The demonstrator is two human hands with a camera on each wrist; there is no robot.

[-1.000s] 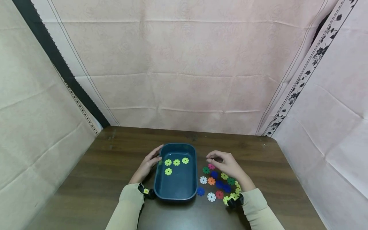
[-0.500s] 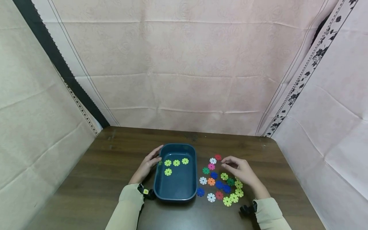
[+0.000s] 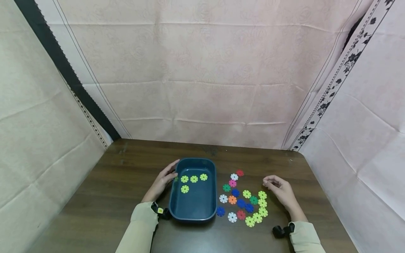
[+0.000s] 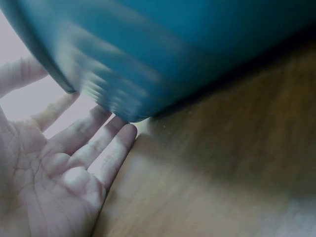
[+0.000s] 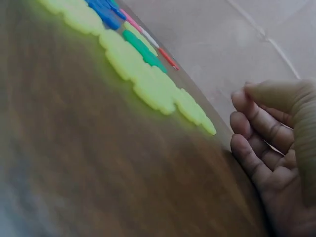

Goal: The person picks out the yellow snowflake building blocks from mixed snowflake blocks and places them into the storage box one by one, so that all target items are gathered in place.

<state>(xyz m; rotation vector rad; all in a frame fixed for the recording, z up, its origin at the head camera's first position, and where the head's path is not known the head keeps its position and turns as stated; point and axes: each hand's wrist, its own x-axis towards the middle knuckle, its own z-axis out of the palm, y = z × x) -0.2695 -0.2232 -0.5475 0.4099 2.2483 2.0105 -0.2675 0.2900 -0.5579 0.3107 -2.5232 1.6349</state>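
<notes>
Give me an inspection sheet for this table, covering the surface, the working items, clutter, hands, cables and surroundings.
Surface: dark wooden table.
Job's things: blue tray holding four yellow-green discs; mixed-colour discs lie loose on the table to the tray's right.
Clutter: nothing seen.
Hands: left hand rests straight-fingered against the tray's left wall; right hand sits loosely curled and empty beside the loose discs.
Cables: nothing seen; black wrist cameras only.
Surroundings: pink patterned cloth hangs behind and at both sides.
</notes>
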